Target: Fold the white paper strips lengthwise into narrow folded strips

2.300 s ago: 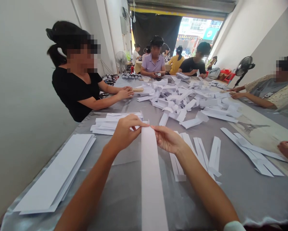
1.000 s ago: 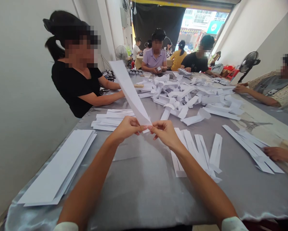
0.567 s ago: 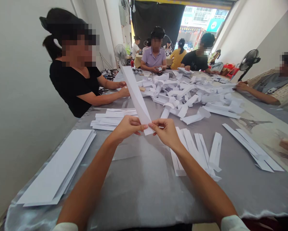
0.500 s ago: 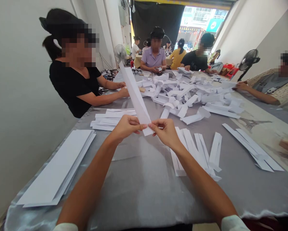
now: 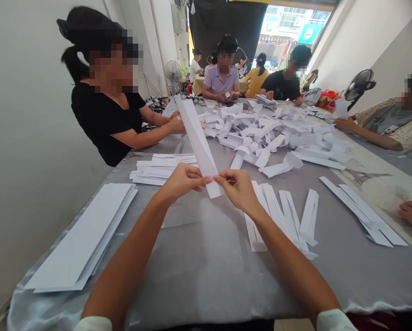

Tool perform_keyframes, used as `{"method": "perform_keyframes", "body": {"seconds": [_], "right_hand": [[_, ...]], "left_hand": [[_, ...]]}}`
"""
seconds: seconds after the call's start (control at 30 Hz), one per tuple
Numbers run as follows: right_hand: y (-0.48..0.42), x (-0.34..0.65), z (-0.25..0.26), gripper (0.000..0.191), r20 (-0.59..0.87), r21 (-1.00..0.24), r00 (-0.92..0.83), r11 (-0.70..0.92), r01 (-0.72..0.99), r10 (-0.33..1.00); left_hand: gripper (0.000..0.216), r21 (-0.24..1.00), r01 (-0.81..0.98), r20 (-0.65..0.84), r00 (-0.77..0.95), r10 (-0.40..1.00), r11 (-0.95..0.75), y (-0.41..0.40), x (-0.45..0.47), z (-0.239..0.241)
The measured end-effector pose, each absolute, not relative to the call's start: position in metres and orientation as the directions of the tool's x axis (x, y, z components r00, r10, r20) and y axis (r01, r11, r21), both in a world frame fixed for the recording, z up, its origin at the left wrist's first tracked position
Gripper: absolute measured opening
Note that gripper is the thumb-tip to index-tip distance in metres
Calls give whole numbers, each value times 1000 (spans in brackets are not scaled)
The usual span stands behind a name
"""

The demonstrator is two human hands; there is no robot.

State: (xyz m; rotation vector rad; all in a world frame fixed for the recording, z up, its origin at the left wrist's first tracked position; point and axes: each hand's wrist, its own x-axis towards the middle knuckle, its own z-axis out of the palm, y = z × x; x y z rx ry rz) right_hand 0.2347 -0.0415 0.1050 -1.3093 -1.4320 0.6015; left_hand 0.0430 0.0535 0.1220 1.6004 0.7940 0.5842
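Above the table, a long folded strip of white paper [image 5: 199, 140] is held up at a slant, its far end leaning left. My left hand [image 5: 185, 181] pinches its left edge near the lower end. From the other side, the thumb and fingers of my right hand [image 5: 238, 188] pinch the right edge, close to the left thumb. A short end of the paper sticks out below both thumbs. Beneath and beyond my right forearm lie several folded paper strips [image 5: 269, 207]. To the left of my left hand is a pile of narrow strips [image 5: 149, 170].
A stack of flat white sheets [image 5: 78, 239] lies at the table's left. A large heap of folded papers [image 5: 250, 131] covers the far middle. More strips [image 5: 362, 211] lie to the right on the grey tablecloth [image 5: 192, 276]. Several people sit around, one in black [image 5: 112, 119] at the left.
The paper strip has tilted slightly, its lower end shifting a little to the right; both hands keep their pinch. At the right, another person has raised a paper upright.
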Motion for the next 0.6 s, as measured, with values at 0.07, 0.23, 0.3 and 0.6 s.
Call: {"method": "perform_keyframes", "body": {"seconds": [0.07,0.23,0.3,0.6], "right_hand": [[-42,235,106,29,353,-871,142,270,412,925],[-44,234,110,28,342,-881,163,255,398,926],[-45,234,111,28,368,-868,177,269,417,913],[-45,233,107,28,438,-801,160,303,517,885]], "left_hand": [[42,979,187,-50,615,787,-84,53,43,123],[44,974,209,-59,611,790,-89,53,45,121],[44,974,211,-70,624,778,-82,52,45,120],[48,980,180,-29,567,823,-89,48,47,121]]}}
